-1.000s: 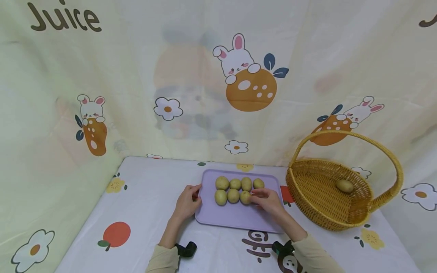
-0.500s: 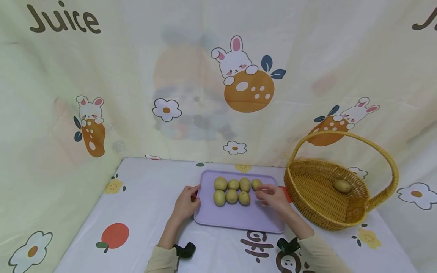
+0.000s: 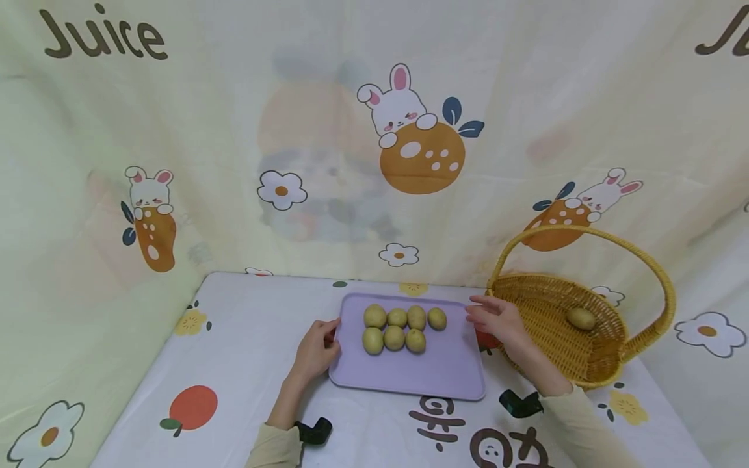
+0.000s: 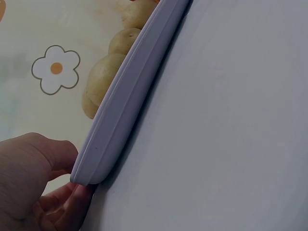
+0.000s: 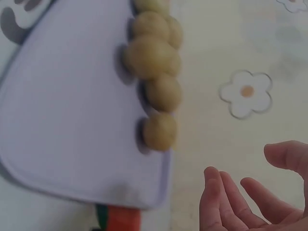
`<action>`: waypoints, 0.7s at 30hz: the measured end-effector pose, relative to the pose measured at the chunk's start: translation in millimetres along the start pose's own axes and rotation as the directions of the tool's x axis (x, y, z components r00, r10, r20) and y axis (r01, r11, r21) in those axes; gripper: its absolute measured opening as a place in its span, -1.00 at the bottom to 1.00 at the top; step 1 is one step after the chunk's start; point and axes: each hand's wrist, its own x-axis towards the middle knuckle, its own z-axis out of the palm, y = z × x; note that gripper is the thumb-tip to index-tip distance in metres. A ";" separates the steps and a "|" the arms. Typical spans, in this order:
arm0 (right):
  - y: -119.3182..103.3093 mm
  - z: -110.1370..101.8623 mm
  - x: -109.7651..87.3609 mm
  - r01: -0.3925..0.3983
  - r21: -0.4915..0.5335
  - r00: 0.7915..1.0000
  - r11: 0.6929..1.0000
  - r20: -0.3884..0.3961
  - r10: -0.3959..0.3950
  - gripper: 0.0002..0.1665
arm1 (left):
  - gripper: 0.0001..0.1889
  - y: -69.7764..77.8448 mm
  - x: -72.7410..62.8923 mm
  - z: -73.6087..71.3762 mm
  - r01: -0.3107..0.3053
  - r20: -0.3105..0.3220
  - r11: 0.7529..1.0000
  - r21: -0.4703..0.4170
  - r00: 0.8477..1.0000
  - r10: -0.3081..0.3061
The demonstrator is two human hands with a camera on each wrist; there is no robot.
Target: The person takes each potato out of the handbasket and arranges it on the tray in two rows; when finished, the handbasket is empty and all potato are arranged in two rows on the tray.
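My left hand (image 3: 316,351) grips the left edge of the lilac tray (image 3: 409,374). In the left wrist view the thumb (image 4: 62,155) is against the tray's rim and fingertips reach beneath it. Several potatoes (image 3: 394,338) sit in two rows toward the back of the tray, three of them in the front row. My right hand (image 3: 500,322) is in the air between the tray's right edge and the wicker basket (image 3: 547,344), holding nothing. Its fingers are spread and slightly bent in the right wrist view. One potato (image 3: 581,318) lies inside the basket.
The basket's tall arched handle (image 3: 649,257) rises over its right side, partly in front of the printed cloth backdrop (image 3: 328,214). A white tablecloth (image 3: 251,318) with fruit prints covers the table. Dark wrist cameras (image 3: 315,431) are strapped to both wrists.
My right hand has let go of the front-row end potato and moved right, off the tray toward the basket. My left hand stays at the tray's edge. The view has shifted slightly.
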 end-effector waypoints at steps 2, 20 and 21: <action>-3.4 -9.3 0.5 0.023 0.013 1.000 1.000 0.004 -0.023 -0.37 | -0.47 -0.7 -0.3 -0.2 0.002 -0.001 1.000 0.003 1.000 -0.002; 5.6 -77.5 -1.8 0.072 -0.084 0.997 0.994 -0.004 -0.073 -0.25 | -0.47 -0.1 -0.8 -0.1 -0.005 -0.005 1.000 -0.005 1.000 0.005; 8.3 -79.7 -1.3 0.075 -0.089 0.997 0.993 -0.007 -0.076 -0.26 | -0.47 -0.1 -0.8 -0.1 -0.004 -0.007 1.000 -0.005 1.000 0.004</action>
